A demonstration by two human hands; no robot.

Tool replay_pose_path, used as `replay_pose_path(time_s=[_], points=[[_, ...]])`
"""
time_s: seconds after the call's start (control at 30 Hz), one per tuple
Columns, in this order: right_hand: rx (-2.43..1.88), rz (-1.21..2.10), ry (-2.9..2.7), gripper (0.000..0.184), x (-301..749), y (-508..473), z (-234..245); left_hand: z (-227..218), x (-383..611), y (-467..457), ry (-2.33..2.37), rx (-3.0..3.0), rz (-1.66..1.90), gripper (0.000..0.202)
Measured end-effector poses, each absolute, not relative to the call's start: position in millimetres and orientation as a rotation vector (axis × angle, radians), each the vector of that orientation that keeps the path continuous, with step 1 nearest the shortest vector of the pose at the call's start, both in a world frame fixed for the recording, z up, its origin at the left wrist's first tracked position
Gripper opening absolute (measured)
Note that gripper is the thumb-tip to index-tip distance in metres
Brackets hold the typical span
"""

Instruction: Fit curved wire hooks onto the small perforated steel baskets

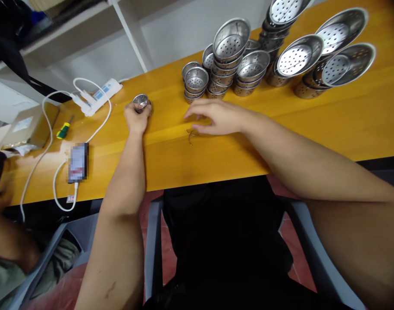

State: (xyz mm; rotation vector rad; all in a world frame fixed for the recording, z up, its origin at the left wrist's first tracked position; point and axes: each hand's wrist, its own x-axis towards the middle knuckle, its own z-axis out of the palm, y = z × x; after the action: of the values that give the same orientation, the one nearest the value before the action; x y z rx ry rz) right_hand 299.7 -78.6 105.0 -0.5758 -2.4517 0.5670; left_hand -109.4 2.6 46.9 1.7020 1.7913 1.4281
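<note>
Out at the back left of the yellow table, my left hand [137,118] has its fingers wrapped round a small metal cup [140,100]. My right hand [218,115] hovers over the table with thumb and fingers apart and nothing between them. Just below its thumb lies a thin bent wire piece [190,137]. Beyond that hand stands a short stack of small perforated metal cups [196,82]. Taller stacks of perforated metal cups [231,41] rise behind and to the right, with wider ones [300,56] leaning at the far right.
A power strip [103,97] with white cables lies at the back left. Nearer are a phone [77,162] on a cable, a green screwdriver [64,129] and a cardboard box [29,125]. Another person's arm [9,232] shows at the left edge. White shelving [129,34] stands behind the table.
</note>
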Motion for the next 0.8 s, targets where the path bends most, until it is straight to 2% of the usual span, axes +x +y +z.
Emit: replay_pose_path(time_s=[0.07, 0.17, 0.3, 0.37, 0.47, 0.6, 0.8], points=[[-0.627, 0.651, -2.557, 0.043, 301.1, -72.0, 97.0, 53.1, -102.3, -3.1, 1.913, 1.651, 1.410, 0.053], [-0.726, 0.697, -2.665, 0.047, 299.6, -66.0, 89.7, 59.4, -90.1, -9.8, 1.876, 1.658, 1.429, 0.058], [-0.814, 0.665, -2.728, 0.020, 288.2, -72.8, 91.6, 59.8, -77.1, -12.0, 1.719, 1.641, 1.498, 0.055], [-0.873, 0.655, -2.738, 0.009, 281.6, -79.6, 95.8, 58.8, -72.9, -11.5, 1.673, 1.586, 1.557, 0.067], [-0.970, 0.629, -2.755, 0.013, 275.5, -88.1, 101.9, 58.4, -69.6, -11.8, 1.707, 1.434, 1.579, 0.088], [-1.026, 0.573, -2.791, 0.016, 275.0, -93.4, 105.3, 57.7, -69.9, -13.7, 1.650, 1.407, 1.484, 0.074], [-0.959, 0.442, -2.804, 0.018, 276.9, -93.1, 100.4, 53.2, -72.9, -10.3, 1.667, 1.471, 1.515, 0.075]])
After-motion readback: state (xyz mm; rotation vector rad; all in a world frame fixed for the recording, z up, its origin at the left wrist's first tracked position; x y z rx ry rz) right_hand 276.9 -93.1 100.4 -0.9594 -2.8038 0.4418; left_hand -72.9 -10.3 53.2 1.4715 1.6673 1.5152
